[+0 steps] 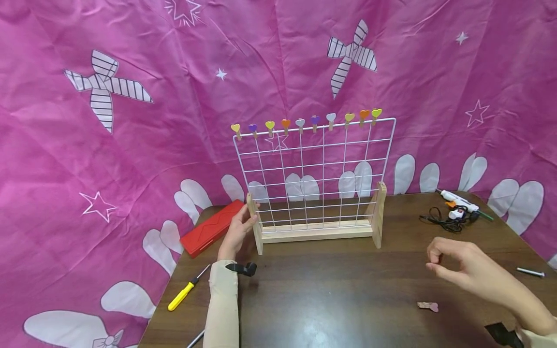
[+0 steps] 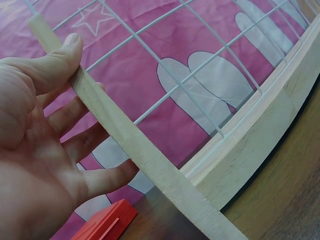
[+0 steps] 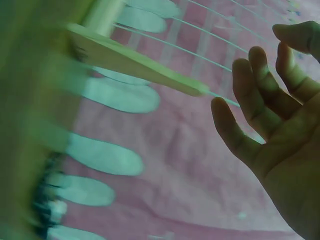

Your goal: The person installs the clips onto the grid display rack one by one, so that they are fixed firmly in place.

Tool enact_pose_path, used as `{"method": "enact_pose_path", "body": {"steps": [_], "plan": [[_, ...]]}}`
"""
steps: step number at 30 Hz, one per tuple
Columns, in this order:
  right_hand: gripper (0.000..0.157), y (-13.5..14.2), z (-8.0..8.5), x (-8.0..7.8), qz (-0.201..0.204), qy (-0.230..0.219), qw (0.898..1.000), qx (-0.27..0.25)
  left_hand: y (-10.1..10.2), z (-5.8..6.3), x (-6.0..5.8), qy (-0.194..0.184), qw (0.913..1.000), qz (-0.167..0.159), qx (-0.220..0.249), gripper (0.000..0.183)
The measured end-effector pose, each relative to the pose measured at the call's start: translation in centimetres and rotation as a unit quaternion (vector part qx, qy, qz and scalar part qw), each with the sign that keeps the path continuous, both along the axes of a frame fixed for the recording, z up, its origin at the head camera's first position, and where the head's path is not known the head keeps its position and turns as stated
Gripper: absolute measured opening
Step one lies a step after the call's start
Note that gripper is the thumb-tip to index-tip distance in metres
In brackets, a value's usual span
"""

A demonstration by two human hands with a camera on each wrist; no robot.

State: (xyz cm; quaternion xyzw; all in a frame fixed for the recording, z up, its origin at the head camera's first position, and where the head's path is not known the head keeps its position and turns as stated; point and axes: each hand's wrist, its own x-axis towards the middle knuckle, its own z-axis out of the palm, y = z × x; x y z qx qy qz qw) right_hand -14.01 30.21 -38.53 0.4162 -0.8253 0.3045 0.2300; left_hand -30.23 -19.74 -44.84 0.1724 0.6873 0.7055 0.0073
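A white wire grid rack in a wooden stand [image 1: 317,235] stands upright on the table. Along its top wire sits a row of several small clothespins with heart shapes, among them an orange heart clothespin [image 1: 364,114]. My left hand [image 1: 237,227] holds the stand's left upright [image 2: 115,115], thumb on the near side and fingers behind. To the right of the rack, my right hand [image 1: 465,263] hovers with loosely bent fingers and nothing in them. Below it on the table lies a pink heart clothespin [image 1: 428,306]. The right wrist view is blurred.
A red case [image 1: 212,229] lies behind the left forearm, with a yellow-handled screwdriver [image 1: 183,295] nearer. At the back right are a white glue gun [image 1: 459,200] and its black cord [image 1: 440,222]. A bolt-like rod [image 1: 531,272] lies near the right edge. A pink curtain [image 1: 278,63] hangs behind.
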Motion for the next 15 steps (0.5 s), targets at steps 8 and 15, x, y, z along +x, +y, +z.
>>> {"method": "enact_pose_path", "body": {"steps": [8,15], "plan": [[0.041,0.7,-6.2,0.4,0.008,-0.105,0.993,0.050,-0.1,0.1,0.0,-0.005,1.0000,-0.002,0.003,0.051],[0.030,2.6,-9.3,0.6,-0.043,-0.143,0.982,0.116,0.0,0.2,0.1,-0.004,1.0000,-0.001,-0.002,0.051]]}}
